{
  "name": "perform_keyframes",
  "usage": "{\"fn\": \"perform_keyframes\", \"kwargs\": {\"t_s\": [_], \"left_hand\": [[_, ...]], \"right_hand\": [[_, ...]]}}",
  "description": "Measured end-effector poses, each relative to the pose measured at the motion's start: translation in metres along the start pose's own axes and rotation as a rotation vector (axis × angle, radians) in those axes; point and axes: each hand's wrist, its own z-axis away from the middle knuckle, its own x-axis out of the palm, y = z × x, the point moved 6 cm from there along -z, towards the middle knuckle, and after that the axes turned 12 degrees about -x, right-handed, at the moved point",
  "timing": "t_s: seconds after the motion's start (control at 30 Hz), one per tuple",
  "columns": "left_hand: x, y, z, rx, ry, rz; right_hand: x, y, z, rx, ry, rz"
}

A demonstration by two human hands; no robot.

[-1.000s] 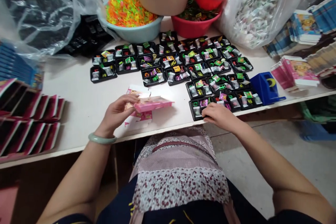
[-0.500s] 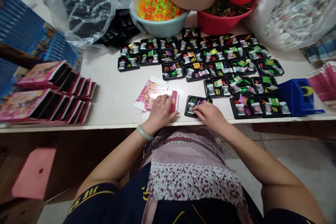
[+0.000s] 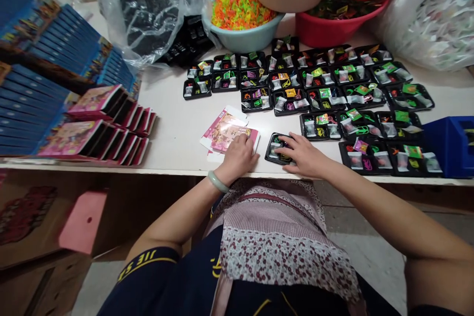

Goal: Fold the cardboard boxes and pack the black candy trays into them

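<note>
My left hand (image 3: 240, 157) lies over a pink printed box (image 3: 224, 140), its fingers stretched out on the right end. The box looks flat, with white flaps and another pink piece partly under it. Just to the right, my right hand (image 3: 305, 156) spreads its fingers over a black compartment tray (image 3: 272, 153) near the table's front edge. Small wrapped pieces and colourful plastic bits sit in that tray, partly hidden by the fingers. Farther right and behind stand rows of similar filled black trays (image 3: 322, 126).
Pink boxes (image 3: 79, 138) are stacked at left beside blue boxes (image 3: 27, 103). At the back are a plastic bag of black trays (image 3: 155, 15), a light blue basin (image 3: 246, 39), a red basin (image 3: 329, 32) and a bag of wrapped pieces (image 3: 440, 19). A blue bin (image 3: 446, 148) stands right.
My right hand's fingers have gone from pinched together at the tray to spread over it. My left hand stays on the pink box. The view has swung to the left.
</note>
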Motion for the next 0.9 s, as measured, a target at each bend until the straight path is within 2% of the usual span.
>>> {"fn": "perform_keyframes", "kwargs": {"t_s": [0.1,0.23,0.37,0.5,0.63,0.73,0.9], "left_hand": [[-0.01,-0.008,-0.004,-0.001,-0.019,0.206],[-0.036,-0.028,-0.006,-0.011,-0.032,0.709],[-0.041,-0.042,-0.005,-0.093,-0.167,0.997],[-0.034,-0.038,-0.003,-0.095,-0.219,1.053],[-0.02,-0.035,-0.005,-0.157,-0.159,1.092],[-0.012,-0.032,-0.008,-0.161,-0.122,1.084],[0.001,-0.022,-0.01,-0.111,-0.165,1.036]], "right_hand": [[-0.003,0.001,-0.004,-0.012,0.039,-0.052],[-0.014,-0.006,-0.014,-0.111,0.149,-0.168],[-0.02,-0.016,-0.028,-0.228,0.196,-0.268],[-0.016,-0.017,-0.04,-0.207,0.225,-0.28],[-0.005,-0.017,-0.045,-0.142,0.257,-0.232],[0.007,-0.019,-0.051,-0.111,0.232,-0.198],[0.021,-0.018,-0.059,-0.091,0.203,-0.185]]}}
